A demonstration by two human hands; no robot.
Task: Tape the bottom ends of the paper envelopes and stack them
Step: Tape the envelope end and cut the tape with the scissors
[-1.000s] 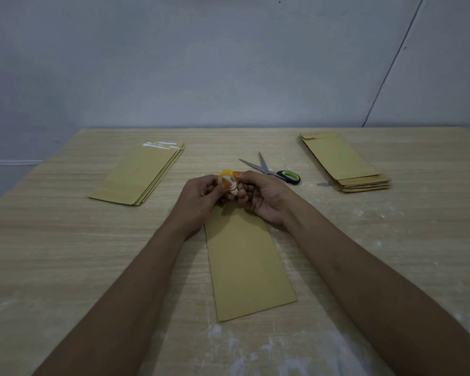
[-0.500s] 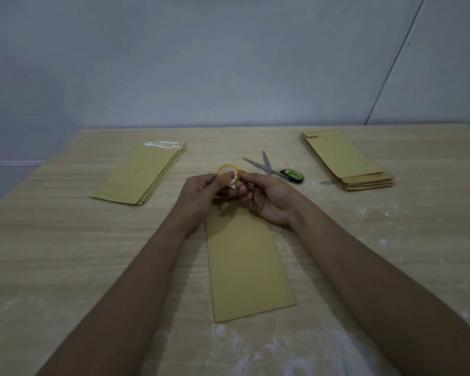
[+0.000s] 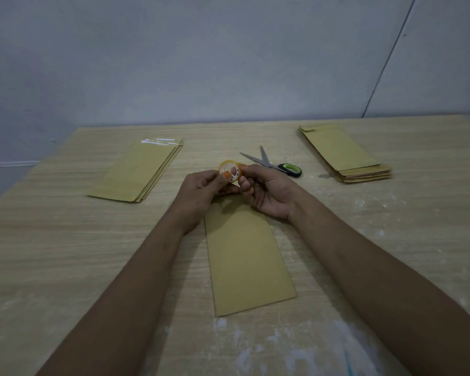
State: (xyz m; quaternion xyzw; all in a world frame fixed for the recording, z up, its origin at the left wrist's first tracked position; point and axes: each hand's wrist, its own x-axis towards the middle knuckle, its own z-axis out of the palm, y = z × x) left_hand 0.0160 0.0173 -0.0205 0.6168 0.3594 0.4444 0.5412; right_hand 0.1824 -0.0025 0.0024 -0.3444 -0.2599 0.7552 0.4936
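A single brown paper envelope lies flat on the table in front of me, its far end under my hands. Above that end, a small roll of clear tape is held up between both hands. My left hand pinches the roll's left side with thumb and fingertips. My right hand grips its right side with curled fingers. A stack of envelopes with shiny tape on their far ends lies at the left. Another stack of envelopes lies at the right.
Scissors with a green and black handle lie open just behind my right hand. The wooden table has white dusty smears near its front edge. A grey wall stands behind the table.
The tape roll has been lifted slightly and turned between my fingers so its open ring faces me more. The envelope and both stacks have not moved.
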